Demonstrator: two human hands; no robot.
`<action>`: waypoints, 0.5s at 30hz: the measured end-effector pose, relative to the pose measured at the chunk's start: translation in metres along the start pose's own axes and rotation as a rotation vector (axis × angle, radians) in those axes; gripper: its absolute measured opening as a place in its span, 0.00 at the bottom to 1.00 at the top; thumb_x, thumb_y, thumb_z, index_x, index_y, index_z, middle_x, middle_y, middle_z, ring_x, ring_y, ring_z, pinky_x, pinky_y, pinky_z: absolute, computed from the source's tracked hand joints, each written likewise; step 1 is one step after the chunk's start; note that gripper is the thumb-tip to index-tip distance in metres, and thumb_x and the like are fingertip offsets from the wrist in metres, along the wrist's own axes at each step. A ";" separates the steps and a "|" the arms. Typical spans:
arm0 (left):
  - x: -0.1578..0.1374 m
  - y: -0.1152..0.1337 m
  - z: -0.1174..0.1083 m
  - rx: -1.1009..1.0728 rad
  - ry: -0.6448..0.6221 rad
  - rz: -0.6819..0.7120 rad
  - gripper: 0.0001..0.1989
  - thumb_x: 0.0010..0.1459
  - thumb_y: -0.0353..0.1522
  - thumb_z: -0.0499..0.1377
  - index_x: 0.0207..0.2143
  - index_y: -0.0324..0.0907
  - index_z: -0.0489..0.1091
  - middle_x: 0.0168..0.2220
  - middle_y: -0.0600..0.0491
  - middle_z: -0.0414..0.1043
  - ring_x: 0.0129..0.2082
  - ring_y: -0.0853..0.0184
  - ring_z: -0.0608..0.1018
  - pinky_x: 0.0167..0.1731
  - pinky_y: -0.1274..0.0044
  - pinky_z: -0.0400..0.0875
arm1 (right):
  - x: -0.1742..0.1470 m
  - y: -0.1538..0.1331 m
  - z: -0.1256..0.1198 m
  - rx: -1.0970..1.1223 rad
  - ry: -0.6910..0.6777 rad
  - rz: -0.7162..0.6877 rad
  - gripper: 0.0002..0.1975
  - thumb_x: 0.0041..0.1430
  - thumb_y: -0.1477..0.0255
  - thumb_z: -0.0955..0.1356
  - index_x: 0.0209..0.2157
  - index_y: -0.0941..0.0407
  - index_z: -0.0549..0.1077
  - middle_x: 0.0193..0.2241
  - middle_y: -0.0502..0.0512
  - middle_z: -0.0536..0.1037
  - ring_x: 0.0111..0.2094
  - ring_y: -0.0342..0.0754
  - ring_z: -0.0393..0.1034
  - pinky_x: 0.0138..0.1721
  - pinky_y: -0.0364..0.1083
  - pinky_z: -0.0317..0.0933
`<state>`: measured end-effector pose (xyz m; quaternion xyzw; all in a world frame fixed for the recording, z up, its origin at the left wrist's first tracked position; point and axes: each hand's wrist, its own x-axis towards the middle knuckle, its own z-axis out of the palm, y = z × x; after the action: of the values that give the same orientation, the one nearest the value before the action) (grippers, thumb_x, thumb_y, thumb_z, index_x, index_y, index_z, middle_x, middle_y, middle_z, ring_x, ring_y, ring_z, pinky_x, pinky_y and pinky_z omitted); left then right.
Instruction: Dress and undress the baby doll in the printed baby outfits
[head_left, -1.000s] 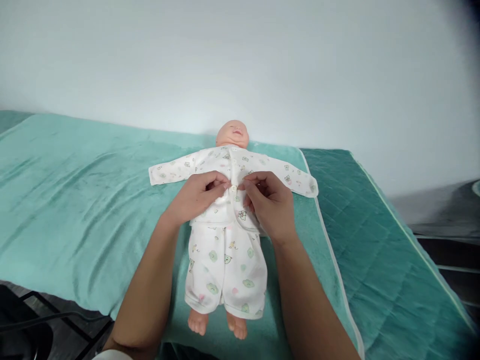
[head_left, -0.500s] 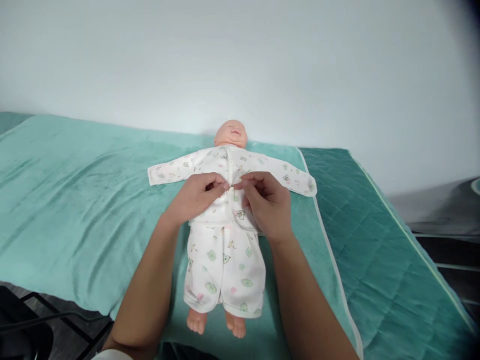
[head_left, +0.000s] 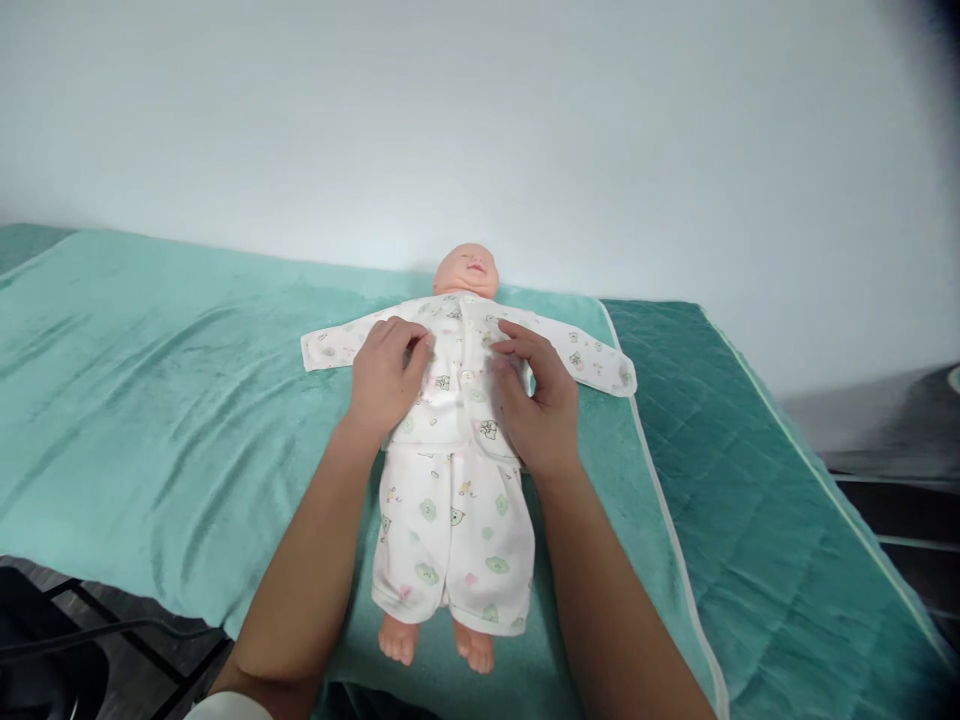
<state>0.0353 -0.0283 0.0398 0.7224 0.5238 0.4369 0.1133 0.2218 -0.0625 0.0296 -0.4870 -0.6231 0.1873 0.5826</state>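
Behind everything stands a plain pale wall [head_left: 480,120]. Below it, a soft, wrinkly light green blanket [head_left: 187,420] lies over a darker green quilted cover [head_left: 720,450] that shows on the right. On the light blanket, between the person's two arms, a baby doll [head_left: 459,430] lies on its back. Its head [head_left: 466,272] points at the wall and its feet [head_left: 398,638] point at the person, so its long way runs straight ahead. Its sleeves [head_left: 600,360] stick out to both sides, like a big T. The head is smooth and pink, and the bare feet have tiny toes. Its white shirt [head_left: 456,390] and white pants [head_left: 454,535] have little green and pink pictures all over. An edge runs down the middle of the shirt. The left hand [head_left: 390,375] is over one side of the shirt, thumb close to the first finger; I cannot tell if they pinch any cloth. The right hand [head_left: 541,395] is over the other side, its thumb and fingers spread apart.
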 end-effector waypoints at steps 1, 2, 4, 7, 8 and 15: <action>0.001 -0.006 0.003 0.050 0.031 0.027 0.10 0.67 0.33 0.52 0.36 0.43 0.71 0.38 0.50 0.75 0.43 0.62 0.73 0.46 0.71 0.67 | 0.001 0.005 0.000 -0.016 -0.013 0.015 0.08 0.65 0.66 0.67 0.44 0.50 0.76 0.59 0.58 0.75 0.61 0.55 0.68 0.63 0.60 0.62; 0.002 -0.011 0.005 0.098 0.057 0.039 0.10 0.68 0.32 0.51 0.39 0.43 0.72 0.41 0.48 0.76 0.46 0.61 0.73 0.49 0.70 0.67 | 0.001 0.011 0.000 -0.025 -0.027 0.031 0.11 0.66 0.64 0.68 0.47 0.50 0.76 0.61 0.58 0.73 0.63 0.55 0.66 0.64 0.61 0.60; 0.003 -0.023 0.010 0.179 0.087 0.015 0.13 0.68 0.31 0.49 0.46 0.42 0.73 0.49 0.45 0.76 0.53 0.59 0.73 0.55 0.67 0.66 | 0.002 0.021 0.000 -0.025 -0.056 0.062 0.17 0.66 0.60 0.67 0.54 0.48 0.74 0.65 0.57 0.68 0.67 0.55 0.61 0.67 0.61 0.56; 0.000 -0.040 0.015 0.284 0.062 -0.091 0.20 0.69 0.32 0.47 0.58 0.40 0.69 0.61 0.43 0.70 0.65 0.56 0.66 0.64 0.63 0.60 | -0.003 0.029 0.002 -0.009 -0.143 0.102 0.25 0.68 0.54 0.64 0.63 0.47 0.68 0.71 0.55 0.59 0.72 0.53 0.51 0.72 0.60 0.48; -0.003 -0.045 0.015 0.320 0.038 -0.129 0.21 0.70 0.33 0.46 0.61 0.41 0.67 0.65 0.44 0.67 0.68 0.56 0.63 0.67 0.61 0.57 | -0.008 0.029 0.001 -0.012 -0.175 0.112 0.28 0.68 0.53 0.64 0.65 0.47 0.65 0.72 0.54 0.56 0.73 0.53 0.47 0.73 0.60 0.45; -0.035 -0.082 -0.017 0.530 -0.071 -0.293 0.30 0.68 0.37 0.48 0.70 0.39 0.57 0.73 0.46 0.54 0.73 0.56 0.56 0.71 0.59 0.48 | -0.089 0.012 -0.023 -0.016 -0.358 0.045 0.37 0.71 0.57 0.61 0.74 0.44 0.40 0.76 0.49 0.35 0.76 0.48 0.29 0.75 0.58 0.33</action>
<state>-0.0339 -0.0285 -0.0190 0.6583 0.7141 0.2382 0.0010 0.2342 -0.1382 -0.0223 -0.4644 -0.7074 0.2791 0.4539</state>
